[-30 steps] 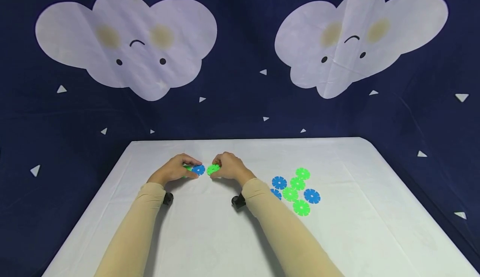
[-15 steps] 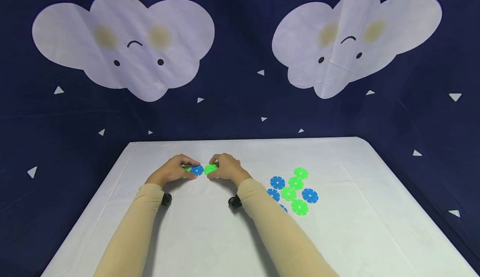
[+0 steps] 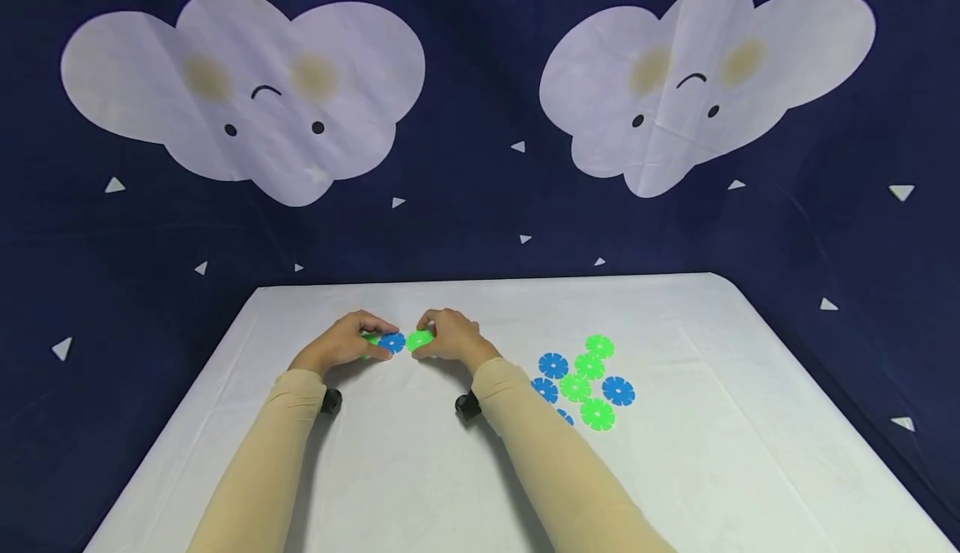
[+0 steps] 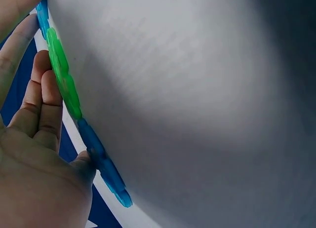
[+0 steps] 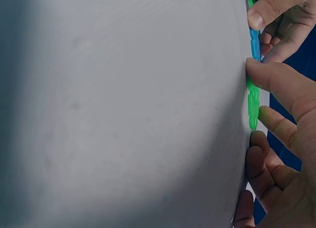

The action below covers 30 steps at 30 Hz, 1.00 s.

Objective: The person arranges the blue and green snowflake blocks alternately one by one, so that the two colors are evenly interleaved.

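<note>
My left hand [image 3: 341, 343] pinches a blue notched plastic disc [image 3: 392, 343] between thumb and fingers. Joined to it in a row are a green disc [image 4: 63, 72] and another blue disc [image 4: 104, 164], running back along the palm in the left wrist view. Close on the right, my right hand [image 3: 456, 338] grips a single green notched disc [image 3: 418, 340] by its rim. That disc's left edge lies right at the pinched blue one's edge, roughly in line with it. In the right wrist view, thumb and fingers lie along the green disc [image 5: 253, 107].
Several loose discs lie to the right on the white-covered table [image 3: 405, 470], among them a green disc [image 3: 597, 414] and a blue disc [image 3: 618, 391]. My right sleeve [image 3: 555, 453] partly hides some. A dark blue cloud-print curtain [image 3: 480, 236] hangs behind the table.
My right hand has moved slightly left, bringing its green disc from a small gap up to the blue disc's edge. The left hand keeps its hold. The head view has shifted a little.
</note>
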Each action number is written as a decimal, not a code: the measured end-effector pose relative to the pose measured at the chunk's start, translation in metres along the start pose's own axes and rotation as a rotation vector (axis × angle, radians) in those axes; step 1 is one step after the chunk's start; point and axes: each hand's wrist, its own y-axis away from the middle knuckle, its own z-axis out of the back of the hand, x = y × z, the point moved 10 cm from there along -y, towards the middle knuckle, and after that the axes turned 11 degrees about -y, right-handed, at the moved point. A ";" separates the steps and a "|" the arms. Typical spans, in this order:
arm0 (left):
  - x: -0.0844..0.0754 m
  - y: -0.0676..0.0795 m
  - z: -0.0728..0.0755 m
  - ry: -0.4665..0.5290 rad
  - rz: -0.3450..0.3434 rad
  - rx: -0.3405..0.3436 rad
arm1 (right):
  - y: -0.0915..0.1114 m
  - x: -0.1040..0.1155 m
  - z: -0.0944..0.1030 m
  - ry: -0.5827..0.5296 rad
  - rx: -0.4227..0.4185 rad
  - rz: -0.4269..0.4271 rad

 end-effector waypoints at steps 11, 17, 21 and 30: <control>-0.004 0.001 -0.001 -0.038 -0.002 0.003 | 0.003 -0.003 0.000 0.014 -0.003 -0.026; -0.002 0.001 -0.002 -0.046 0.004 0.004 | 0.005 -0.002 -0.001 0.039 -0.002 -0.036; -0.001 0.000 -0.003 -0.046 0.000 0.003 | 0.007 -0.001 -0.001 0.057 -0.006 -0.038; -0.004 0.000 -0.002 -0.047 -0.018 0.003 | 0.008 0.000 0.000 0.082 -0.002 -0.040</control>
